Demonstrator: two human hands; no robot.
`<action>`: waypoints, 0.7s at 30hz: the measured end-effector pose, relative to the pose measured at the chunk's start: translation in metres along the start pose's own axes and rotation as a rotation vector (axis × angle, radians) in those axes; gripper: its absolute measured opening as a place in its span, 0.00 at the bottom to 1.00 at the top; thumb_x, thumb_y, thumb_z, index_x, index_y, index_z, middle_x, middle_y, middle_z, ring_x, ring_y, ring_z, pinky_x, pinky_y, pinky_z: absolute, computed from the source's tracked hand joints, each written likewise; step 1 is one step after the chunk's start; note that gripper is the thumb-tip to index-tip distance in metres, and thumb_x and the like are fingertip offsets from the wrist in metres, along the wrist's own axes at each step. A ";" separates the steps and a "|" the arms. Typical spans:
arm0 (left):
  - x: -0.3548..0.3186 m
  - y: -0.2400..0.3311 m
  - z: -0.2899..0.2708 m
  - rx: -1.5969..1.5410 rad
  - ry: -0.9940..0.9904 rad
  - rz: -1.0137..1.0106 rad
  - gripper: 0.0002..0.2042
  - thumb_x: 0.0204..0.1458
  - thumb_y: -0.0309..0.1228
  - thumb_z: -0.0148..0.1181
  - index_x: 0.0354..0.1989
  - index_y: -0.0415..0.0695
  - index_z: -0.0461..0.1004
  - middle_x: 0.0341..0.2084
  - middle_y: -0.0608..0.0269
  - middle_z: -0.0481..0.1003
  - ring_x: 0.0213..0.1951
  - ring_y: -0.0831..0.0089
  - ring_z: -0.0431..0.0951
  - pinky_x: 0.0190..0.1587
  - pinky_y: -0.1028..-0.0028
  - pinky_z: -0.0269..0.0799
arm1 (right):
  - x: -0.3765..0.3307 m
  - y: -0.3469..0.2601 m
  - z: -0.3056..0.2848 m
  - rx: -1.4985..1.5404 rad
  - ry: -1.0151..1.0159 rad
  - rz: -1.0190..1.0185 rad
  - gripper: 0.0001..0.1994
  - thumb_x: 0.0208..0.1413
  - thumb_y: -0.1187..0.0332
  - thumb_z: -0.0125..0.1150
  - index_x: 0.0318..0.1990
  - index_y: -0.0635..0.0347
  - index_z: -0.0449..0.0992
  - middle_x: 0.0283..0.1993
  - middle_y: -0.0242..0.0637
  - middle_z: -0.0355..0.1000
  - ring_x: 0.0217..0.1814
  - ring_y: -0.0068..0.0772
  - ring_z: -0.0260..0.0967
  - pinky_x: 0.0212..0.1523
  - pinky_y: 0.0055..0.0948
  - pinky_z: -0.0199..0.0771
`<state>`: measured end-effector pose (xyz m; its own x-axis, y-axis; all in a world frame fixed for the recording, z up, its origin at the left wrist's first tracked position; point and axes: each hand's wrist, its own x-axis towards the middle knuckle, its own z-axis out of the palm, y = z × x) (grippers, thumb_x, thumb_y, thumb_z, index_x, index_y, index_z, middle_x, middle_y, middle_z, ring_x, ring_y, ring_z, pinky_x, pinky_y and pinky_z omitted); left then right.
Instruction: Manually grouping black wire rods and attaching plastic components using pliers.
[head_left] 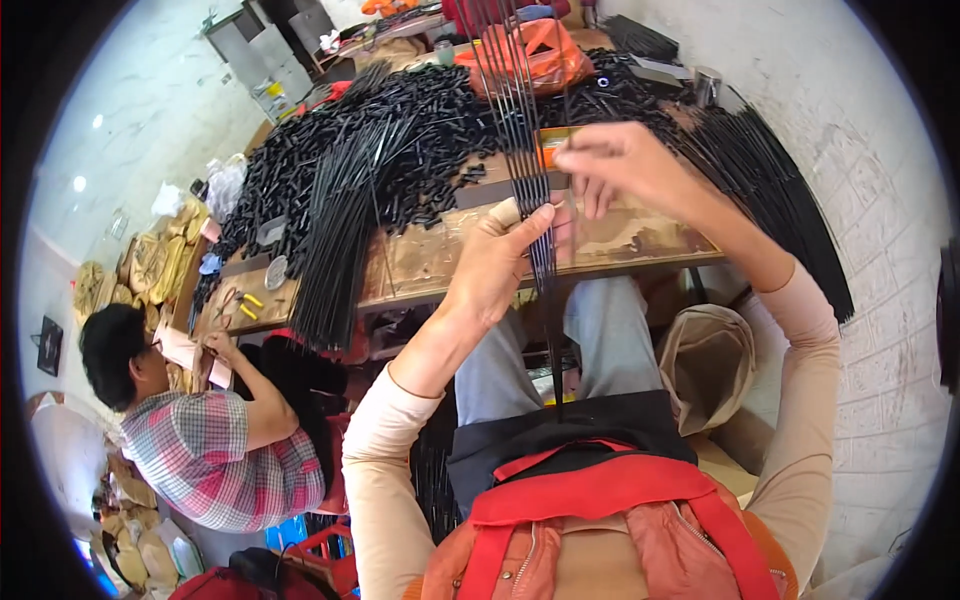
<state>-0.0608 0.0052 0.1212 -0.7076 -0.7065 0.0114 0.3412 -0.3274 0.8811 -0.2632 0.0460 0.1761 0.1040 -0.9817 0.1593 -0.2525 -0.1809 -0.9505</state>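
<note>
- Thin black rods (530, 180) stand upright before the person, above the bench's near edge, spreading toward their far tips and gathering toward the lap.
- The left hand (490, 255) has its fingers clamped around them, thumb in front, probably to keep the set together while the tops fan out.
- The right hand (625, 165) hangs just right of them, fingers bent; whether its tips meet or pinch anything, I cannot tell.
- On the bench (625, 238), a loose rod bundle (345, 225) lies left, another (775, 180) right, presumably for easy reach.
- Short black pieces (285, 160) heap far left; an orange bag (545, 65) sits beyond.
- Near left, a co-worker (225, 450) sits.
- I can make out no legible labels or writing.
</note>
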 end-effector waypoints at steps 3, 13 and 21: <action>-0.016 0.004 -0.010 -0.020 0.036 -0.017 0.11 0.59 0.29 0.56 0.48 0.40 0.74 0.37 0.57 0.79 0.38 0.68 0.80 0.43 0.69 0.79 | 0.013 0.022 0.033 -0.212 0.017 -0.191 0.16 0.56 0.61 0.63 0.42 0.68 0.77 0.28 0.35 0.73 0.31 0.22 0.71 0.31 0.22 0.69; -0.052 0.005 -0.021 -0.063 -0.088 -0.048 0.19 0.63 0.34 0.49 0.58 0.35 0.65 0.50 0.47 0.73 0.51 0.59 0.76 0.57 0.59 0.71 | 0.035 -0.007 0.051 0.566 -0.321 -0.067 0.25 0.64 0.64 0.51 0.64 0.66 0.57 0.60 0.48 0.66 0.62 0.39 0.66 0.63 0.35 0.65; -0.033 0.019 -0.025 0.000 -0.181 -0.023 0.22 0.66 0.38 0.43 0.58 0.30 0.61 0.53 0.42 0.70 0.54 0.56 0.73 0.60 0.61 0.68 | 0.038 -0.030 0.052 0.326 -0.195 -0.031 0.18 0.61 0.66 0.57 0.54 0.69 0.70 0.50 0.45 0.74 0.54 0.33 0.72 0.58 0.31 0.71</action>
<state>-0.0157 0.0063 0.1261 -0.8150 -0.5745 0.0761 0.3234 -0.3419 0.8823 -0.2021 0.0175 0.1966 0.2959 -0.9409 0.1650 0.0696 -0.1511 -0.9861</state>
